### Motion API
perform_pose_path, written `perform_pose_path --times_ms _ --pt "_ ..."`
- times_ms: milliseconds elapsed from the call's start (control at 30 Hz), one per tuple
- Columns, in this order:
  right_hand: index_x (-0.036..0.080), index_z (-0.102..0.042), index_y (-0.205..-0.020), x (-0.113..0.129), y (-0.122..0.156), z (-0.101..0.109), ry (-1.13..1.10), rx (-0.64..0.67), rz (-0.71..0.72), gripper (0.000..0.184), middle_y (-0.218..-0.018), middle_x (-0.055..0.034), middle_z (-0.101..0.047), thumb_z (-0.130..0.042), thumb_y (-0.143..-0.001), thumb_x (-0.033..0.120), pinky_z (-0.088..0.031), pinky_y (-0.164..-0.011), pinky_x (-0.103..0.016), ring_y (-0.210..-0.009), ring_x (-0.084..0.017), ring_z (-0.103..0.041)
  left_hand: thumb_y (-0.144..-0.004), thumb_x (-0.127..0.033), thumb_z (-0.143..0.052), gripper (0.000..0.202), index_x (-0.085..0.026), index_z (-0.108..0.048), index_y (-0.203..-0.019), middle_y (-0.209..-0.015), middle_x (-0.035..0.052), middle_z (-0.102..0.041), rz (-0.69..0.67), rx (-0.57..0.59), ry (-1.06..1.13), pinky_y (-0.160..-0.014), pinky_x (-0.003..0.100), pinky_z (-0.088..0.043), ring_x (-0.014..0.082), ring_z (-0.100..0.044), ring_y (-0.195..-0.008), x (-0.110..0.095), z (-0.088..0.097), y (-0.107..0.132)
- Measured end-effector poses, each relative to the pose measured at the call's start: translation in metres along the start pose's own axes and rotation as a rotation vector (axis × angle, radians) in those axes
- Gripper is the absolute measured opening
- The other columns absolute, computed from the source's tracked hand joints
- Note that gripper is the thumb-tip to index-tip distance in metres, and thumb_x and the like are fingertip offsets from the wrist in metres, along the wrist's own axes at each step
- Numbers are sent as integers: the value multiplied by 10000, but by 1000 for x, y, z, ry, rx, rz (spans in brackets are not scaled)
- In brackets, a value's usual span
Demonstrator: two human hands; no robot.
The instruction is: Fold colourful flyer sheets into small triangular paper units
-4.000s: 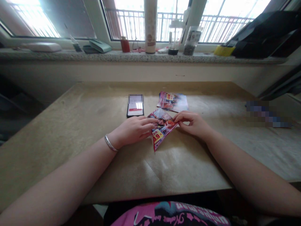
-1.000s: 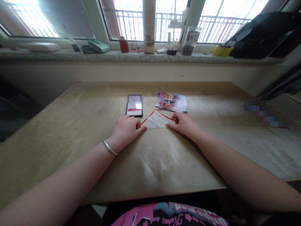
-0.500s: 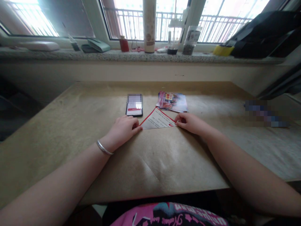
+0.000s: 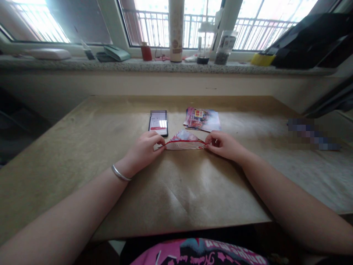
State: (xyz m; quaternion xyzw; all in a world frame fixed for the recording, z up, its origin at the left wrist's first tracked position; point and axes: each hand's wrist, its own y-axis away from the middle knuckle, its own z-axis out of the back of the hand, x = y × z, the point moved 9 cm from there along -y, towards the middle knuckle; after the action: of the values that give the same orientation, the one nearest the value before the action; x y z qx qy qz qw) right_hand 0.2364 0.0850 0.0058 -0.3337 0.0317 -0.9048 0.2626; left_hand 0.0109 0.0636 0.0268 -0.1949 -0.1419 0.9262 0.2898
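Tan tabletop (image 4: 179, 191) below a granite windowsill (image 4: 162, 66), daylight from the windows behind. Thumb and forefinger of the left hand (image 4: 145, 149) pinch the left end of a folded paper (image 4: 184, 142); the right hand (image 4: 224, 145) pinches its right end likewise. Paper lies about midway between the tabletop's far and near edges: printed face on the far side, pale strip nearer, red-bordered edge bowed between the grips. Silver bangle (image 4: 120, 173) on left wrist.

Obstructions: phone (image 4: 157, 127) directly beyond the left hand, its near left corner partly hidden by it; contact cannot be judged. Stack of printed sheets (image 4: 205, 119) just beyond the paper and right hand, toward the far edge. Together these bound the work on its far side. Pixelated object (image 4: 313, 134) well apart, by the right edge.

Room: broad stretch of tabletop from the paper to the near edge; another from the left hand to the left edge. Right forearm crosses the near edge toward its right end.
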Motion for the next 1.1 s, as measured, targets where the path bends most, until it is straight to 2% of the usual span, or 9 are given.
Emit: perform_pose_path --times_ms 100,200,400,567,733,900,1100 --pt "186 -620 -761 21 3 -4 13 69 192 52 -763 -30 -625 -577 -778 210 -445 -621 -247 -667 -130 -554 -863 -199 -529 134 -181 -660 -840 -886 47 -593 -112 8 54 -774 289 -477 152 -562 -831 -9 -2 0" --pt "192 -643 -766 31 6 -10 41 149 275 63 -801 -37 -640 -585 -780 170 -461 -668 -249 -734 -139 -589 -876 -139 -487 198 -186 -679 -874 -896 49 -592 -205 48 88 -744 255 -486 138 -567 -829 -19 -7 1" --pt "197 -687 -851 28 6 -14 65 167 287 118 -881 -50 -652 -603 -780 152 -487 -730 -270 -802 -153 -619 -902 -149 -479 233 -208 -705 -901 -957 53 -646 -280 -3 -2 -816 307 -495 162 -583 -886 -23 -4 3" --pt "214 -704 -980 26 6 -13 84 165 268 187 -951 -65 -665 -623 -812 219 -497 -768 -294 -851 -171 -631 -924 -206 -495 221 -223 -715 -945 -993 45 -673 -270 7 -14 -874 328 -477 167 -590 -932 -17 -4 2" --pt "223 -706 -1051 29 6 -15 183 178 249 242 -962 -77 -666 -623 -842 314 -500 -773 -315 -860 -190 -631 -895 -281 -551 212 -276 -711 -1034 -1067 18 -698 -252 76 -116 -928 398 -421 210 -592 -1004 -23 -6 3" --pt "230 -712 -1040 34 7 -17 237 142 302 232 -947 -76 -665 -604 -862 332 -497 -771 -299 -854 -179 -630 -913 -343 -533 238 -301 -691 -1086 -1146 8 -684 -319 158 -128 -947 402 -388 219 -578 -1064 -43 -10 7" --pt "213 -705 -1063 42 7 -24 332 109 373 243 -988 -84 -674 -566 -880 293 -496 -782 -313 -882 -191 -622 -936 -328 -497 263 -285 -671 -1129 -1206 15 -662 -366 207 -114 -945 405 -444 219 -590 -1073 -50 -17 9"
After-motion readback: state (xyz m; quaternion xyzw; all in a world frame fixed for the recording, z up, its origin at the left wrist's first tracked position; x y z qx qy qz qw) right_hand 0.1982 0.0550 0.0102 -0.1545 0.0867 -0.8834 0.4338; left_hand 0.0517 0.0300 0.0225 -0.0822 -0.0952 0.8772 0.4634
